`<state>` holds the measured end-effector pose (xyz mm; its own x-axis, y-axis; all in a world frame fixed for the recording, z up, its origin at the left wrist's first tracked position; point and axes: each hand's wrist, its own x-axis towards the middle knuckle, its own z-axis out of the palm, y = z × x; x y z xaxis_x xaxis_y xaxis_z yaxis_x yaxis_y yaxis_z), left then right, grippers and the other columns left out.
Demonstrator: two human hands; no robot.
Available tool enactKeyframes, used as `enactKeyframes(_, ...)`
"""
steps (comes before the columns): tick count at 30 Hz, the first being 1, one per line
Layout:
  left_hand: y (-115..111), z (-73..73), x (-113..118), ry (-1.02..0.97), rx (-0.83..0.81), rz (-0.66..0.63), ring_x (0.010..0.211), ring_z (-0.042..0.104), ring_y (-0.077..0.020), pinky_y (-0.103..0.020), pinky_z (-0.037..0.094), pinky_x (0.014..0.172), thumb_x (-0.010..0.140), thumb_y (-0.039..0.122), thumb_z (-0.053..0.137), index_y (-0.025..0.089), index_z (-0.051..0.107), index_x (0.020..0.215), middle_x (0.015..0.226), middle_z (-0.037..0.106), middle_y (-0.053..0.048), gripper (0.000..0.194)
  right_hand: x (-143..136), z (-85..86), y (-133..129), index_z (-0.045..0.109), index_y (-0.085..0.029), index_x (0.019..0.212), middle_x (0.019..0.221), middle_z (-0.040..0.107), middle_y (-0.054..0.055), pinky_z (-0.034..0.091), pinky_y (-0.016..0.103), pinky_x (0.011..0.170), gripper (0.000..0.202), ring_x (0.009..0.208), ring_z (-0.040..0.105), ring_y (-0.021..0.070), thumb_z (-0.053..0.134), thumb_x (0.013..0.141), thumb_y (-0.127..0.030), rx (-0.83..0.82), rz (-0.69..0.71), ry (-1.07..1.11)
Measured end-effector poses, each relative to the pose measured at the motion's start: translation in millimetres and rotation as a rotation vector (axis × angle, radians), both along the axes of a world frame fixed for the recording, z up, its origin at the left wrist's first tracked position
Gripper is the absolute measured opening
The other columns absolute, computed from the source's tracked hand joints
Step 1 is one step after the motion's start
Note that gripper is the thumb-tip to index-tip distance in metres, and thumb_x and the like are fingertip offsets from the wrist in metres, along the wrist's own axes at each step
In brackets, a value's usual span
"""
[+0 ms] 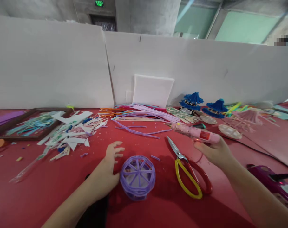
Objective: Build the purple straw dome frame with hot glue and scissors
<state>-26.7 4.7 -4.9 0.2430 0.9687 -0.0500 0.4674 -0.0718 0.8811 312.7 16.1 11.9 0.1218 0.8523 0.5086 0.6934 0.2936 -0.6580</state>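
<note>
A round purple piece (137, 177) made of fuzzy sticks, with spokes across its top, sits on the red table (155, 209). My left hand (108, 169) is just left of it, fingers apart and holding nothing; its thumb is close to the rim, and whether they touch I cannot tell. My right hand (214, 152) is wrapped round a pink glue gun (196, 132), whose nozzle points left. Scissors (185, 169) with one yellow and one red handle lie between the purple piece and my right hand. A short purple bit (155, 157) lies beside the purple piece.
Purple sticks (144, 110) are heaped at the back. White scraps (75, 129) and a brown frame (36, 137) lie left. Blue roof-shaped models (193, 101), a pink model (247, 118) and a magenta device (272, 186) are on the right. White boards (182, 60) stand behind.
</note>
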Motion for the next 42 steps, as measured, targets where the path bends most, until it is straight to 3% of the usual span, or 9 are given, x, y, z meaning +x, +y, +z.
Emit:
enactKeyframes(8, 11, 0.7, 3, -0.118, -0.080, -0.009, 0.104, 0.066, -0.0253, -0.040, 0.051, 0.094, 0.064, 0.022, 0.058, 0.019, 0.059, 0.105, 0.108, 0.071, -0.009, 0.041, -44, -25.8, -9, 0.067, -0.018, 0.070, 0.065, 0.066, 0.003, 0.048, 0.024, 0.053, 0.012, 0.061, 0.061, 0.0178, 0.056, 0.067, -0.023, -0.167, 0.267, 0.294)
enactKeyframes(14, 11, -4.8, -2, -0.198, -0.088, -0.148, 0.122, 0.058, -0.0221, -0.043, 0.043, 0.107, 0.072, 0.019, 0.048, 0.018, 0.048, 0.128, 0.130, 0.061, -0.011, 0.055, -37, -34.3, -18, 0.064, -0.017, 0.079, 0.066, 0.061, 0.000, 0.044, 0.023, 0.052, 0.016, 0.057, 0.054, 0.0139, 0.051, 0.069, -0.018, -0.205, 0.310, 0.221)
enactKeyframes(17, 2, -1.3, -7, -0.164, 0.018, -0.222, 0.135, 0.042, -0.0236, -0.048, 0.035, 0.112, 0.073, 0.016, 0.047, 0.023, 0.036, 0.139, 0.146, 0.045, -0.011, 0.068, -39, -33.5, -19, 0.060, -0.017, 0.074, 0.062, 0.055, -0.001, 0.041, 0.022, 0.050, 0.013, 0.054, 0.050, 0.0125, 0.048, 0.070, -0.016, -0.184, 0.302, 0.174)
enactKeyframes(20, -12, -1.5, -3, 0.073, 0.163, -0.179, 0.142, 0.027, -0.0345, -0.058, 0.034, 0.109, 0.073, 0.025, 0.062, 0.027, 0.014, 0.149, 0.155, 0.027, -0.014, 0.090, -43, -30.3, -20, 0.054, -0.018, 0.067, 0.059, 0.051, -0.003, 0.037, 0.021, 0.047, 0.008, 0.050, 0.046, 0.0107, 0.046, 0.069, -0.015, -0.141, 0.278, 0.106)
enactKeyframes(22, -21, -6.7, 6, 0.210, 0.333, -0.089, 0.139, 0.029, -0.0427, -0.064, 0.037, 0.104, 0.065, 0.043, 0.077, 0.023, 0.001, 0.150, 0.153, 0.022, -0.023, 0.116, -46, -27.9, -20, 0.053, -0.018, 0.066, 0.058, 0.050, -0.003, 0.036, 0.020, 0.045, 0.009, 0.048, 0.045, 0.0100, 0.046, 0.069, -0.013, -0.112, 0.281, 0.075)
enactKeyframes(25, -27, -17.7, 21, 0.244, 0.570, 0.014, 0.126, 0.044, -0.0476, -0.067, 0.042, 0.098, 0.038, 0.069, 0.082, 0.017, 0.008, 0.146, 0.139, 0.035, -0.027, 0.140, -47, -26.7, -20, 0.055, -0.018, 0.068, 0.058, 0.052, -0.003, 0.038, 0.019, 0.046, 0.012, 0.048, 0.047, 0.0101, 0.046, 0.068, -0.011, -0.083, 0.295, 0.038)
enactKeyframes(34, -27, -9.7, 27, 0.343, 0.524, 0.037, 0.127, 0.045, -0.0410, -0.059, 0.045, 0.099, 0.067, 0.053, 0.074, 0.015, 0.028, 0.133, 0.130, 0.043, -0.023, 0.089, -39, -33.0, -21, 0.061, -0.019, 0.087, 0.073, 0.064, 0.000, 0.046, 0.020, 0.055, 0.024, 0.058, 0.058, 0.0123, 0.048, 0.070, -0.008, -0.020, 0.365, 0.008)
enactKeyframes(39, -26, 1.5, 22, 0.321, 0.440, -0.108, 0.133, 0.036, -0.0372, -0.056, 0.041, 0.103, 0.067, 0.053, 0.076, 0.026, 0.050, 0.116, 0.146, 0.028, -0.014, 0.062, -36, -32.3, -22, 0.062, -0.019, 0.087, 0.075, 0.064, 0.001, 0.047, 0.020, 0.056, 0.022, 0.061, 0.060, 0.0132, 0.049, 0.072, -0.009, -0.016, 0.336, 0.007)
enactKeyframes(42, -23, 11.1, 17, 0.298, 0.455, -0.194, 0.131, 0.037, -0.0328, -0.051, 0.040, 0.104, 0.070, 0.047, 0.076, 0.026, 0.061, 0.097, 0.142, 0.035, -0.008, 0.037, -37, -31.4, -22, 0.062, -0.018, 0.087, 0.073, 0.063, 0.001, 0.047, 0.021, 0.055, 0.019, 0.060, 0.058, 0.0135, 0.050, 0.073, -0.012, -0.014, 0.314, 0.026)
